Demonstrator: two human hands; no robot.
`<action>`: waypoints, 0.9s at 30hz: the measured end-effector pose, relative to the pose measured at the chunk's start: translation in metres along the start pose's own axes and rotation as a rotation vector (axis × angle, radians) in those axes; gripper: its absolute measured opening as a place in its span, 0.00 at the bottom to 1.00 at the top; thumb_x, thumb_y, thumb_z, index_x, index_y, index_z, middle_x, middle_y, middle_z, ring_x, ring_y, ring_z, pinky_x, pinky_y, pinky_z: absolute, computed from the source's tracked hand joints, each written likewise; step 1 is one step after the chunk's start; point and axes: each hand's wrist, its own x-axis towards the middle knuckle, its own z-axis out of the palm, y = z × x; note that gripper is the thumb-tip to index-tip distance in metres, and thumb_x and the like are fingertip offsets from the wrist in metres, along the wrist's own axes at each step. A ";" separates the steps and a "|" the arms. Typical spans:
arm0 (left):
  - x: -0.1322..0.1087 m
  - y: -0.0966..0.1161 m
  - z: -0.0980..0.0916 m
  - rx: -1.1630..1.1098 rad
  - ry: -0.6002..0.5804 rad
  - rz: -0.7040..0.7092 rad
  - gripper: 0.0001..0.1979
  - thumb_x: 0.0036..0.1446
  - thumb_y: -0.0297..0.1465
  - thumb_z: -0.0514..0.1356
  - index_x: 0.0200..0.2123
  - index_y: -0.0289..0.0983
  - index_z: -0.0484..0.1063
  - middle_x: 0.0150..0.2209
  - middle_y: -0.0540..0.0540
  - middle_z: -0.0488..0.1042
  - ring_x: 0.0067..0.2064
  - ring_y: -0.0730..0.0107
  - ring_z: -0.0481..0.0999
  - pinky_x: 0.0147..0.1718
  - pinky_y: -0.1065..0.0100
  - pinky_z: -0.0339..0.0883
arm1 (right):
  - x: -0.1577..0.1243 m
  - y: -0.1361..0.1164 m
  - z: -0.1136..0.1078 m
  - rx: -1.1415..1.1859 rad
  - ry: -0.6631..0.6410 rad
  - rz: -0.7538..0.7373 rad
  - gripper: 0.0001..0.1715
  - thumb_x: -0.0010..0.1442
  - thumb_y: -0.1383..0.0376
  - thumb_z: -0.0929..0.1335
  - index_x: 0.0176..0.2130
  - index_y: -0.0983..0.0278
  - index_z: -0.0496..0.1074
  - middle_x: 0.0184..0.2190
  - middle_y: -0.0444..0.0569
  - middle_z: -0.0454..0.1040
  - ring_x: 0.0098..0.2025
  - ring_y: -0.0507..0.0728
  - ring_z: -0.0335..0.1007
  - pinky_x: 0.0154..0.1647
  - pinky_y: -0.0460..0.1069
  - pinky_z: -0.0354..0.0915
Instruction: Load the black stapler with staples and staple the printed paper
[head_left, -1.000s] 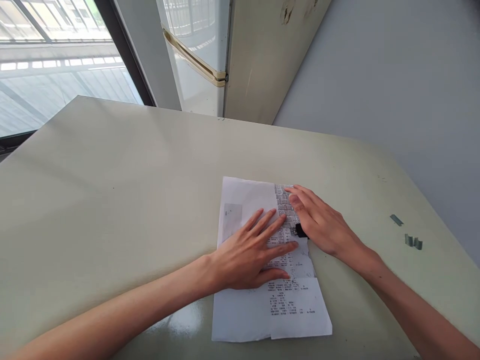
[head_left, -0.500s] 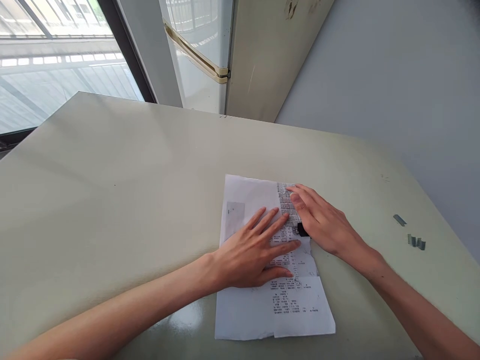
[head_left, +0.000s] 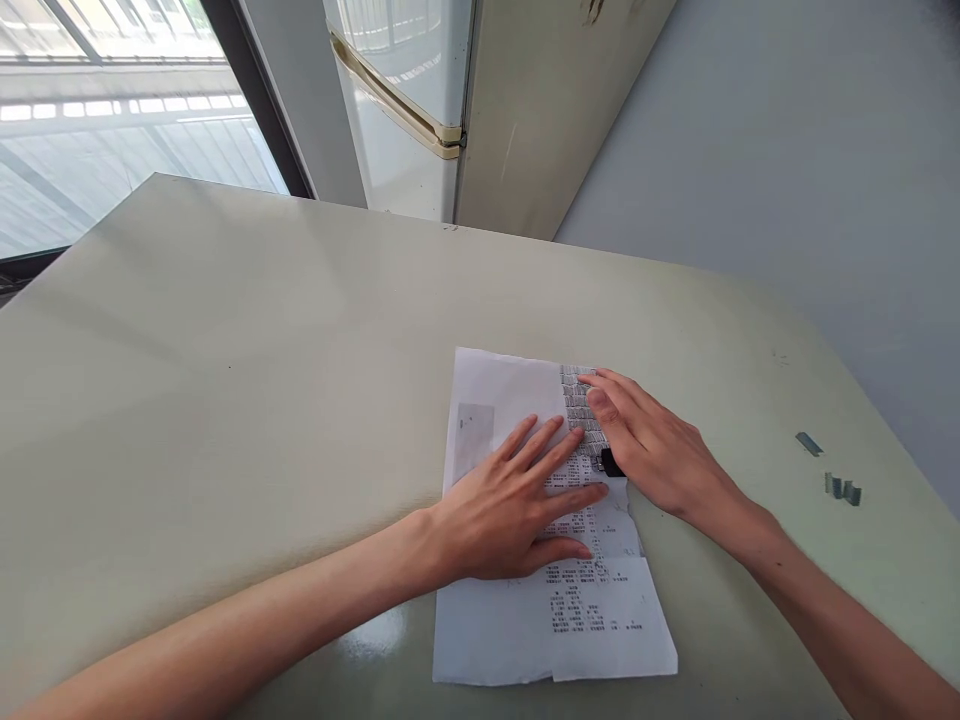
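Note:
A printed white paper (head_left: 555, 610), folded over in part, lies on the pale green table (head_left: 225, 350). My left hand (head_left: 514, 505) rests flat on its middle, fingers spread and stretched toward the right. My right hand (head_left: 649, 450) lies along the paper's right edge with its fingers together, pressing the printed strip. A small black object (head_left: 610, 464) shows just under my right hand at the paper's edge; what it is I cannot make out.
Loose strips of staples (head_left: 843, 489) and another small metal piece (head_left: 808, 443) lie near the table's right edge. A white fridge (head_left: 420, 100) stands behind the table, a window (head_left: 90, 110) at the back left, grey floor (head_left: 787, 150) to the right.
Both hands have stayed in place on the paper; only the camera view has shifted slightly.

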 end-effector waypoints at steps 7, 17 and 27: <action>-0.001 -0.001 0.002 -0.009 0.010 0.002 0.32 0.72 0.53 0.53 0.71 0.43 0.65 0.78 0.37 0.49 0.79 0.42 0.44 0.76 0.40 0.40 | 0.000 0.001 -0.001 -0.012 -0.017 0.025 0.37 0.73 0.39 0.52 0.66 0.47 0.69 0.73 0.43 0.64 0.73 0.71 0.61 0.70 0.72 0.62; 0.000 0.001 -0.004 0.000 -0.012 -0.005 0.31 0.73 0.52 0.53 0.71 0.42 0.66 0.77 0.36 0.50 0.79 0.44 0.43 0.75 0.40 0.42 | -0.001 -0.004 -0.002 -0.119 -0.026 0.029 0.36 0.75 0.42 0.50 0.68 0.48 0.67 0.74 0.42 0.62 0.72 0.69 0.63 0.69 0.71 0.66; 0.001 0.001 -0.004 -0.021 -0.021 -0.022 0.31 0.72 0.50 0.57 0.70 0.42 0.66 0.78 0.36 0.49 0.79 0.44 0.43 0.76 0.41 0.41 | -0.001 0.003 0.006 -0.191 0.056 -0.060 0.34 0.76 0.43 0.52 0.67 0.49 0.70 0.72 0.46 0.66 0.68 0.71 0.69 0.61 0.72 0.72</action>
